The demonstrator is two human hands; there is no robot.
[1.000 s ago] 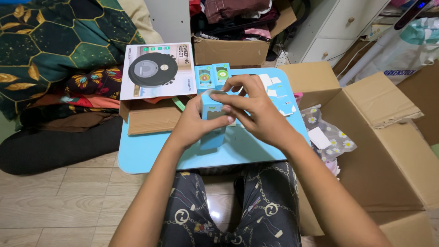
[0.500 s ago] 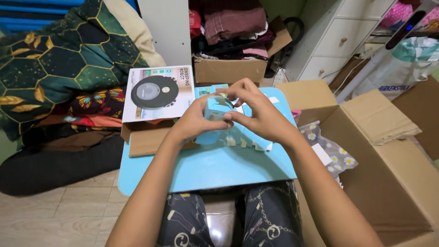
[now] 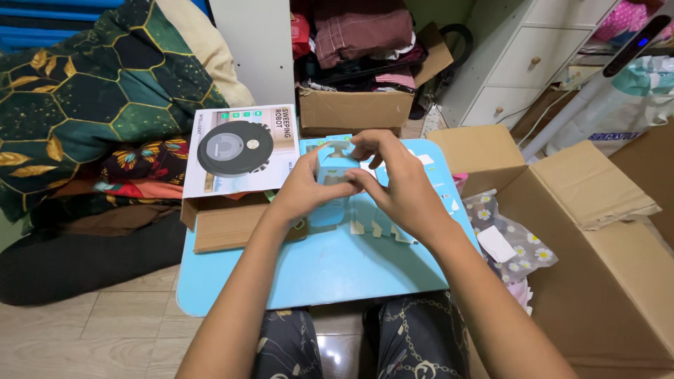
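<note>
Holding a small light-blue cardboard carton [image 3: 330,184] upright above the low light-blue plastic table [image 3: 330,263], the left hand [image 3: 303,188] is wrapped around its left side while the right hand [image 3: 393,184] pinches at its open top flap with fingertips closed on the card; a second ago the carton stood lower against the tabletop, and since then it has been lifted and the top worked open, so the folding of this little box looks mid-way rather than finished. Flat blue-and-white die-cut card pieces [image 3: 382,224] lie on the table just beneath the right hand. At the table's left edge a white printed box picturing a round black sweeping robot [image 3: 240,149] leans on a brown cardboard box [image 3: 228,223]. A large open brown cardboard carton [image 3: 597,231] sits to the right, holding a daisy-patterned plastic bag [image 3: 507,235]; a dark green hexagon-patterned quilt [image 3: 91,105] lies at left, over wood-look floor tiles [image 3: 84,330]
</note>
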